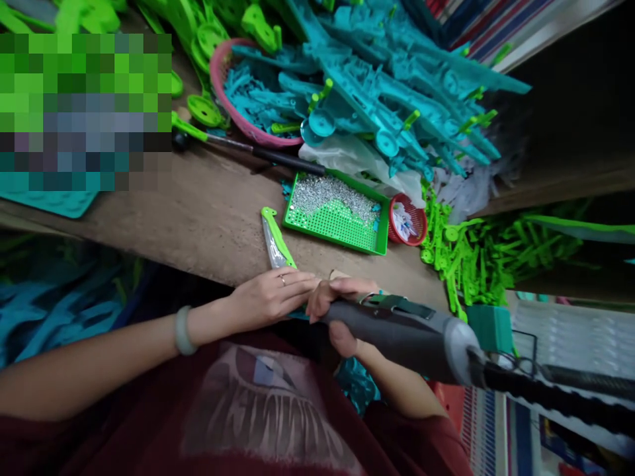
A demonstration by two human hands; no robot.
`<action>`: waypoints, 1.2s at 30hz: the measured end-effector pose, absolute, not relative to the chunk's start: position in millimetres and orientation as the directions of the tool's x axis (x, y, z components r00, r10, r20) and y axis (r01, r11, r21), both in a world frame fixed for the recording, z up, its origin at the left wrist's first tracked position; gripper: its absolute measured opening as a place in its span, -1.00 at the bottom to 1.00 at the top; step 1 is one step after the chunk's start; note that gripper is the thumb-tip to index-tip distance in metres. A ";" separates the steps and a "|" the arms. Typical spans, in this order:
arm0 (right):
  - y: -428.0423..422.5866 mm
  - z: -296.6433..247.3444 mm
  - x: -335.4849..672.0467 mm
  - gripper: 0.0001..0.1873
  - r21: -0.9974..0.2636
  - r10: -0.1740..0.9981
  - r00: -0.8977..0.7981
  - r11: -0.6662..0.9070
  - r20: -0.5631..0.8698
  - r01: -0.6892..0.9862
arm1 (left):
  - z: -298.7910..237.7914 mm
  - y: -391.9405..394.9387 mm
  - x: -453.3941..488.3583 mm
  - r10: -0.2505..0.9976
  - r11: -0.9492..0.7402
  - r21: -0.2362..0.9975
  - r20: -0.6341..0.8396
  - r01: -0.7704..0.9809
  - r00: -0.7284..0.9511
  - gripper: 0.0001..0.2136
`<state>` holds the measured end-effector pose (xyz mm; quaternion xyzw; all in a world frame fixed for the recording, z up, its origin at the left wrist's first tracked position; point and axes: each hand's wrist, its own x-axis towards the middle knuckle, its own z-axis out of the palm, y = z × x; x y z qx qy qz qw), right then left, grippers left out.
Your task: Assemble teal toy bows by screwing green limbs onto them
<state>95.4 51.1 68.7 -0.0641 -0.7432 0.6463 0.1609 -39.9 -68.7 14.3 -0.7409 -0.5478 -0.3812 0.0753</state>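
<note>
Here the right hand (325, 299) is wrapped around the grey power tool (397, 334), whose long axis runs rightward from beside the left hand (268, 296); the latter, fingers nearly straight, lies nearer the green-and-silver piece (278, 243) just beyond, its hold impossible to tell

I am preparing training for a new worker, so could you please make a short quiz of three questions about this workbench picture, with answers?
1. Which is closed around the dark grey tool: the left grip or the right grip?
2. True or false: the green tray holds many small silvery pieces.
3. Fill in with inside, beside or under: the small red basket stands ____ the green tray.

Key: 1. The right grip. 2. True. 3. beside.
</note>
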 end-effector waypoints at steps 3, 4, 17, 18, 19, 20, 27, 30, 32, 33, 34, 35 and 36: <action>57.9 92.5 91.2 -0.55 -0.945 0.344 -0.880 0.123 0.328 -0.304 | 15.1 -70.1 -39.8 0.760 -0.368 0.295 0.642 0.882 0.102 -0.71; 64.0 101.3 86.8 -0.58 -0.922 0.392 -0.835 0.125 0.386 -0.367 | 15.1 -70.6 -39.8 0.761 -0.363 0.288 0.641 0.886 0.104 -0.69; 184.1 58.5 -33.4 -0.62 -0.880 0.787 -0.396 0.443 0.474 -0.173 | 13.0 -70.5 -36.6 0.751 -0.354 0.225 0.647 0.908 0.133 -0.62; 184.3 56.0 -33.7 -0.61 -0.883 0.786 -0.407 0.442 0.466 -0.157 | 11.2 -70.5 -36.1 0.751 -0.355 0.225 0.647 0.907 0.133 -0.62; 184.0 54.5 -33.5 -0.60 -0.886 0.787 -0.415 0.441 0.457 -0.140 | 9.0 -70.7 -35.6 0.752 -0.356 0.228 0.646 0.906 0.133 -0.62; 183.6 53.8 -32.8 -0.60 -0.890 0.790 -0.420 0.438 0.448 -0.125 | 6.6 -71.0 -35.1 0.755 -0.356 0.233 0.642 0.905 0.131 -0.63; 184.7 47.0 -32.5 -0.64 -0.896 0.802 -0.404 0.364 0.440 -0.253 | -0.9 -73.6 -32.9 0.766 -0.361 0.239 0.628 0.901 0.140 -0.62; 187.0 46.5 -37.0 -0.62 -0.898 0.791 -0.426 0.366 0.438 -0.244 | 1.8 -72.9 -33.9 0.757 -0.364 0.225 0.636 0.904 0.146 -0.63; 184.7 56.0 -36.9 -0.61 -0.895 0.787 -0.427 0.388 0.446 -0.221 | 3.9 -72.2 -34.8 0.756 -0.362 0.220 0.638 0.906 0.147 -0.64; 180.9 64.4 -34.0 -0.62 -0.890 0.791 -0.407 0.403 0.457 -0.215 | 4.9 -71.7 -35.2 0.756 -0.359 0.224 0.639 0.906 0.141 -0.64; 174.7 74.9 -28.2 -0.64 -0.882 0.794 -0.384 0.415 0.471 -0.223 | 5.9 -71.2 -35.6 0.758 -0.354 0.232 0.638 0.906 0.133 -0.64; 166.1 86.8 -19.2 -0.67 -0.872 0.791 -0.370 0.421 0.487 -0.249 | 7.0 -70.7 -36.0 0.761 -0.351 0.242 0.636 0.904 0.125 -0.64; 155.0 99.1 -7.2 -0.70 -0.867 0.784 -0.374 0.413 0.495 -0.280 | 8.2 -70.2 -36.3 0.763 -0.352 0.252 0.636 0.902 0.120 -0.65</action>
